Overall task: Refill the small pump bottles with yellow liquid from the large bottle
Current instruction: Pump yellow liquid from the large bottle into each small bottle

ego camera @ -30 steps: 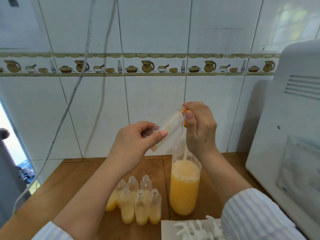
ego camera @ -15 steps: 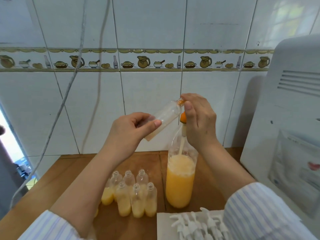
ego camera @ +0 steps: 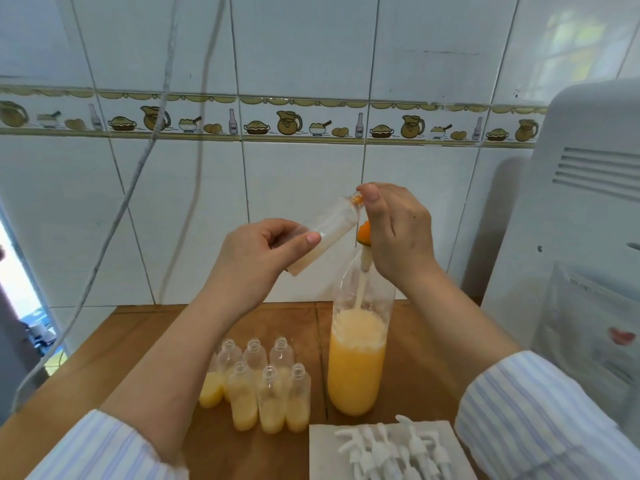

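Small bottle held tilted above desk — base pinched in left hand grip, neck steadied by right hand grip, over large bottle of yellow liquid. Filled small bottles clustered just beside it — white pumps laid in front.

Setting: home kitchen. White wall tiles with a border strip of jugs, pies and bowls; wooden counter; white appliance at right.
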